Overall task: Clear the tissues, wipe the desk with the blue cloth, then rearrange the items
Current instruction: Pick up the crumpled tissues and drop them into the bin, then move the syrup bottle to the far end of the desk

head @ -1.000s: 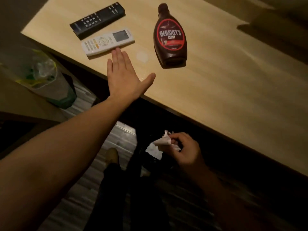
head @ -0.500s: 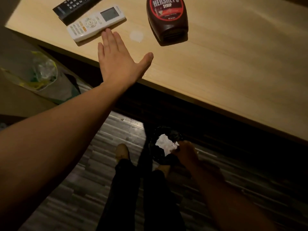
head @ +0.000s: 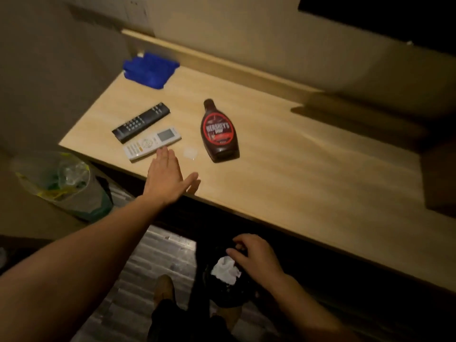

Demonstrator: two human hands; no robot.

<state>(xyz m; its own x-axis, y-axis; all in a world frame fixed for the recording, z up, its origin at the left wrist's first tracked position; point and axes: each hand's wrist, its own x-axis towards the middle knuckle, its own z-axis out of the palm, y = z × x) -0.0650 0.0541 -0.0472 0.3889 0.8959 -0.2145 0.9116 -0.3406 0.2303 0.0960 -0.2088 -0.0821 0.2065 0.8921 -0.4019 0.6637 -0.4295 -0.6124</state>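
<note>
My left hand (head: pixel 164 176) rests flat and open on the front edge of the wooden desk (head: pixel 308 174), just below a white remote (head: pixel 151 142). A black remote (head: pixel 141 122) lies behind it. A brown syrup bottle (head: pixel 219 132) lies on its side mid-desk, with a small wet spot (head: pixel 190 152) to its left. The blue cloth (head: pixel 149 69) is crumpled at the desk's far left corner. Below the desk edge, white tissues (head: pixel 225 270) sit in a dark bin (head: pixel 223 292). My right hand (head: pixel 256 253) hovers above them, fingers spread, holding nothing.
A clear bag of rubbish (head: pixel 61 183) stands on the floor left of the desk. My legs and shoes (head: pixel 164 290) are on the striped floor below. A wall backs the desk, with a dark box (head: pixel 441 178) at the right edge.
My right hand carried the tissues down, let them go in the bin and has lifted off them. The view has tilted up, bringing the blue cloth into sight. My left hand stays put.
</note>
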